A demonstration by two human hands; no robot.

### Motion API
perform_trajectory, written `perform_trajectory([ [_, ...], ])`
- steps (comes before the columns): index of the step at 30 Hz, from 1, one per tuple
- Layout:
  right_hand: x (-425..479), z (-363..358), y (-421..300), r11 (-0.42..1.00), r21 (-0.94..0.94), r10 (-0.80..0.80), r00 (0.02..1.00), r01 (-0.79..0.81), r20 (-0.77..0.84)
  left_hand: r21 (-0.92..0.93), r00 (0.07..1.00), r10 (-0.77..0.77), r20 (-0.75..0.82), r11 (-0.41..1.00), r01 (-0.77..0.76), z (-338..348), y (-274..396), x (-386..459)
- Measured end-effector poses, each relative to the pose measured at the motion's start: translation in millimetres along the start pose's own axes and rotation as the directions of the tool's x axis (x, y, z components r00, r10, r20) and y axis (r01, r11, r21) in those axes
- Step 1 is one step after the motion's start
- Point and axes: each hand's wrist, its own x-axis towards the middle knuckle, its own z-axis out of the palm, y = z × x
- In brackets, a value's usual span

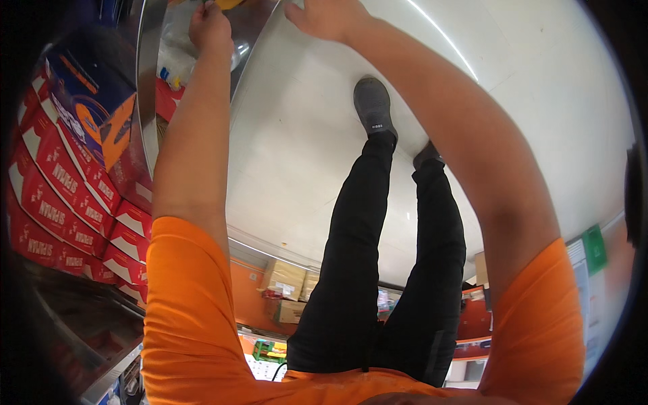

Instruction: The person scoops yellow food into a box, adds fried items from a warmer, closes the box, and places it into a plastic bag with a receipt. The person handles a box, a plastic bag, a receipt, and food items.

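Note:
My left hand [211, 28] is at the top edge of the view, over a metal-edged counter or bin. Its fingers are curled beside a yellow item [230, 4], mostly cut off by the frame; whether they grip it is unclear. Below that hand lie clear plastic wrapping [174, 53] and a clear plastic item [235, 55]. My right hand [329, 19] reaches out over the pale floor [293, 126], its thumb pointing left. The frame cuts off its other fingertips, so anything held there is hidden.
Stacked red-and-white cartons [61, 202] rise at the left, with a dark blue and orange box [91, 101] on them. A metal edge [147, 91] runs between them and my left arm. Cardboard boxes [286, 281] stand along an orange wall [248, 288] behind me.

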Motion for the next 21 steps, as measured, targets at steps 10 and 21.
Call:
perform_trajectory([
  [10, -31.0, -22.5, -31.7, 0.749, 0.184, 0.57, 0.76, -0.637, 0.313, -0.101, 0.99, -0.039, 0.137, 0.993, 0.053, -22.1, -22.7, 5.9],
  [21, -167.1, -44.2, -42.7, 0.526, 0.158, 0.665, 0.52, -0.835, 0.536, -0.211, 0.879, -0.35, 0.323, 0.879, 0.427, -44.4, -28.3, 26.2],
])
